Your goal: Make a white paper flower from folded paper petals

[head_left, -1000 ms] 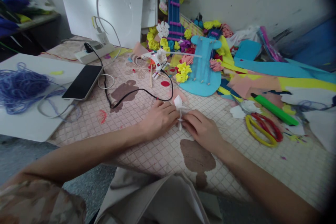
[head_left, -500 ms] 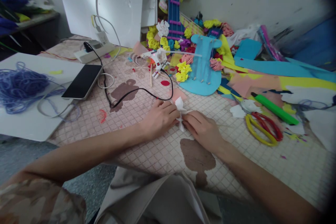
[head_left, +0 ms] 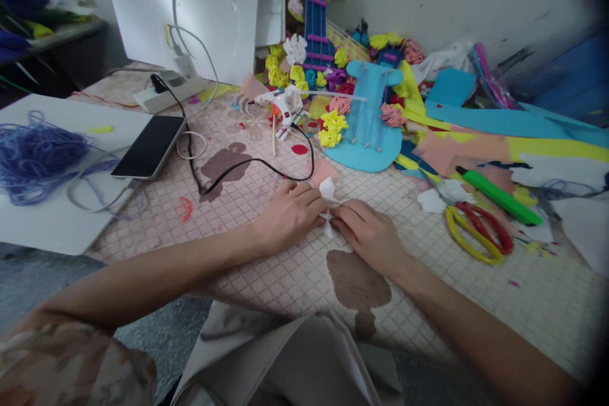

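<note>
Both hands meet low over the patterned tabletop, pinching a small piece of white paper [head_left: 327, 188] between them. My left hand [head_left: 291, 212] grips its left side with closed fingers. From the other side my right hand [head_left: 366, 231] pinches it, and the fingertips hide the paper's middle. Points of the paper stick out above and below the fingers. Just beyond it lies a pink paper scrap [head_left: 323, 170]. A white glue gun [head_left: 285, 104] with a black cord rests farther back, and a light blue harp-like cutout [head_left: 371, 120] with strings lies behind the right hand.
Scissors with red and yellow handles [head_left: 476, 233] and a green cutter [head_left: 502, 198] lie to the right, among coloured paper scraps. On the left are a phone [head_left: 150, 147], purple yarn [head_left: 40, 155] on a white board, and a power strip [head_left: 171, 94]. Several crepe flowers [head_left: 333, 129] stand behind.
The hands stay in nearly the same place. The white paper between the fingers has shifted very slightly.
</note>
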Demonstrator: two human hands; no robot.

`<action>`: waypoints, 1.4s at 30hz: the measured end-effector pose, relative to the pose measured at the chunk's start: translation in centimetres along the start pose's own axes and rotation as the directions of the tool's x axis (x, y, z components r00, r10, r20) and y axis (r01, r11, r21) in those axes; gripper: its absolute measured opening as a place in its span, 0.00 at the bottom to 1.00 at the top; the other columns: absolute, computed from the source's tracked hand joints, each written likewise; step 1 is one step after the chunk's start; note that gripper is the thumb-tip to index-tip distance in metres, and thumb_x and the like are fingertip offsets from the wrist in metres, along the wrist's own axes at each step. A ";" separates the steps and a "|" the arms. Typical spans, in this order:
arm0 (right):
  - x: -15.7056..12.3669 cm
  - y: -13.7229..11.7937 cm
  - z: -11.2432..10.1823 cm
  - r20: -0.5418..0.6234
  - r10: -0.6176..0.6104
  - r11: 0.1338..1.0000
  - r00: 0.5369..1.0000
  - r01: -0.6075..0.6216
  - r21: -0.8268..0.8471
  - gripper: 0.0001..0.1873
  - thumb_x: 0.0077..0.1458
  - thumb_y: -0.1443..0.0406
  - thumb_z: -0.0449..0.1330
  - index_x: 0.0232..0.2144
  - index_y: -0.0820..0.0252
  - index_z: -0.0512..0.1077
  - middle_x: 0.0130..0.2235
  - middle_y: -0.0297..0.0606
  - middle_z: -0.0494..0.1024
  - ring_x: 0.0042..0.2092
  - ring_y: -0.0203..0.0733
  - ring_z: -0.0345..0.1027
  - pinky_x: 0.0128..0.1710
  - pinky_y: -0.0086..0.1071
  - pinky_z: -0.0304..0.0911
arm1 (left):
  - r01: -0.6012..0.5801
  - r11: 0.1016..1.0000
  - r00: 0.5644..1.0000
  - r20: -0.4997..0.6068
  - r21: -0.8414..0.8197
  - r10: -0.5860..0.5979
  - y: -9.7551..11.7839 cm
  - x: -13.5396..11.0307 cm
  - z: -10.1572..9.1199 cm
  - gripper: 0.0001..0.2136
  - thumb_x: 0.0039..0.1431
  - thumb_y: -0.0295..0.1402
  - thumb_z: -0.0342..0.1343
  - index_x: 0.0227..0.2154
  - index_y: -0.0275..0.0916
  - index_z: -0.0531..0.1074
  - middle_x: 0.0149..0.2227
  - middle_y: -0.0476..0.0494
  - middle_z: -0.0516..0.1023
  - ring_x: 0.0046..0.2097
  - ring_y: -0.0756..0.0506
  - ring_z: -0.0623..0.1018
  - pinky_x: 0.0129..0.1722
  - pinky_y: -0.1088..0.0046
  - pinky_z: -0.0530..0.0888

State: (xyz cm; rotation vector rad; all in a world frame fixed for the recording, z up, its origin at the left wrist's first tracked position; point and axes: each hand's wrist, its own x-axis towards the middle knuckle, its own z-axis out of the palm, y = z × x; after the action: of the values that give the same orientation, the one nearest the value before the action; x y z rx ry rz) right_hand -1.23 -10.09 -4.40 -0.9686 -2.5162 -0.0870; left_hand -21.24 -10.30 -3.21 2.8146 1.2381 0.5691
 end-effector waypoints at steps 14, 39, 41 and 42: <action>0.1 -2.0 -0.2 -0.035 0.039 0.998 0.999 -0.041 -0.042 0.12 0.55 0.64 0.55 0.21 0.60 0.66 0.24 0.35 0.69 0.31 0.40 0.63 0.31 0.34 0.58 | -0.001 1.000 1.000 -0.028 -0.027 0.000 0.1 0.0 0.1 0.05 0.61 0.31 0.51 0.32 0.37 0.69 0.36 0.46 0.74 0.39 0.46 0.69 0.40 0.66 0.59; 0.2 -0.6 -1.2 -0.046 -0.012 0.998 0.999 0.015 0.068 0.03 0.57 0.67 0.56 0.33 0.62 0.68 0.34 0.42 0.73 0.40 0.45 0.62 0.40 0.40 0.61 | 0.068 0.973 0.997 -0.004 -0.223 -0.071 0.0 -0.5 -0.7 0.03 0.60 0.31 0.52 0.33 0.37 0.68 0.36 0.47 0.75 0.40 0.46 0.70 0.42 0.67 0.62; 0.1 -0.8 -1.1 0.005 -0.016 0.997 1.000 0.015 0.072 0.04 0.57 0.67 0.55 0.31 0.62 0.68 0.33 0.41 0.72 0.39 0.45 0.62 0.39 0.40 0.60 | 0.060 0.973 0.998 0.021 -0.223 -0.057 0.1 -0.6 -0.8 0.03 0.60 0.30 0.52 0.33 0.36 0.69 0.36 0.47 0.75 0.40 0.47 0.70 0.42 0.67 0.62; 0.1 -0.9 -1.1 0.026 -0.017 0.997 1.000 0.015 0.070 0.05 0.58 0.67 0.54 0.30 0.61 0.68 0.32 0.41 0.72 0.39 0.45 0.61 0.39 0.40 0.60 | 0.058 0.973 0.998 0.034 -0.222 -0.051 0.1 -0.6 -0.8 0.03 0.60 0.30 0.52 0.33 0.36 0.69 0.36 0.47 0.75 0.40 0.47 0.70 0.42 0.67 0.62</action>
State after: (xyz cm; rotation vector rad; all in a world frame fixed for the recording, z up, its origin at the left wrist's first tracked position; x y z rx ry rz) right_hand -1.43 -10.91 -3.23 -0.9272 -2.5332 0.0093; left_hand -21.80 -10.93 -2.61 2.5871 1.1620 0.6208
